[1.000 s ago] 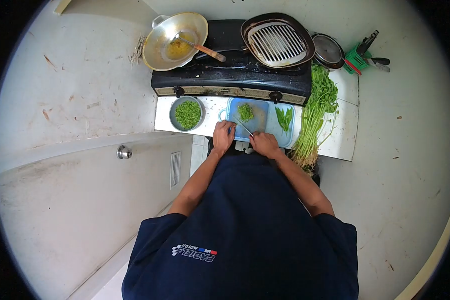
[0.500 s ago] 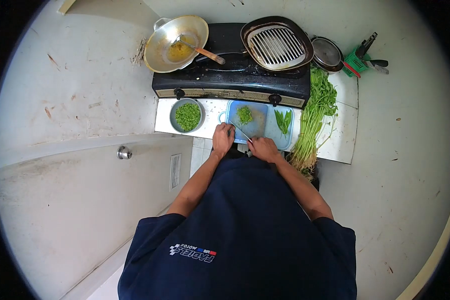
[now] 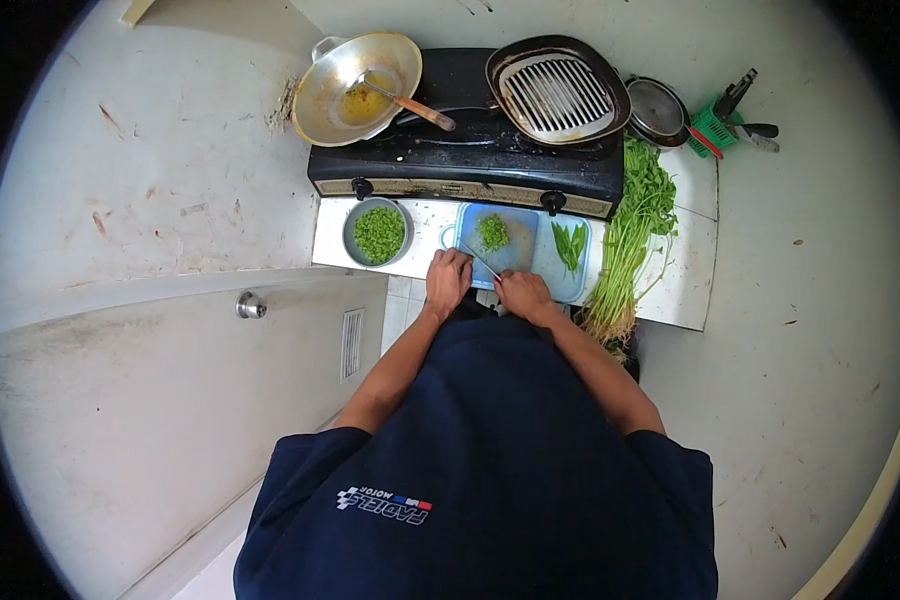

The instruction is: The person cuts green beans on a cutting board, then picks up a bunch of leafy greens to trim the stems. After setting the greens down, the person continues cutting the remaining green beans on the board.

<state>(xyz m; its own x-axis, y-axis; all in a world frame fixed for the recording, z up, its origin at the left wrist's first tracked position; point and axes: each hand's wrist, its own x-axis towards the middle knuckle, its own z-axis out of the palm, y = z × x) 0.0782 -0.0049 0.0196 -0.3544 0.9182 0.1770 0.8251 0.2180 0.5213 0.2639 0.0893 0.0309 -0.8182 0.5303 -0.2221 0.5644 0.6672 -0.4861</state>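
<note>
One slim steel-bladed kitchen knife [image 3: 480,258] lies slantwise over the near edge of a light-blue plastic cutting board [image 3: 518,258], which sits on the white tiled counter [image 3: 690,270] just in front of the stove.

Only legible writing: white print on the dark navy shirt [image 3: 490,480], upside down in this view. It seems to read "FADIEL MOTOR".

Right hand [image 3: 523,292] is closed round the knife's handle, knuckles up, forearm coming in from the right. The blade is thin and pale, and it points away and leftward.

Left hand [image 3: 448,278] has its fingers curled at the board's near-left corner, close to the blade tip. Whether it pins anything down I cannot tell.

- **On the board:** a small heap of chopped green leaves [image 3: 491,232] on the far half, and a few whole green leaves [image 3: 570,243] toward the right.
- **Left of the board:** a round grey metal bowl [image 3: 350,222] of chopped greens.
- **Right of the board:** a long bunch of leafy green stalks [image 3: 630,240].
- **Behind:** a black gas stove [image 3: 470,160] carrying a silver wok [image 3: 320,90] with yellowish liquid and a dark square ribbed grill pan [image 3: 558,92].
</note>
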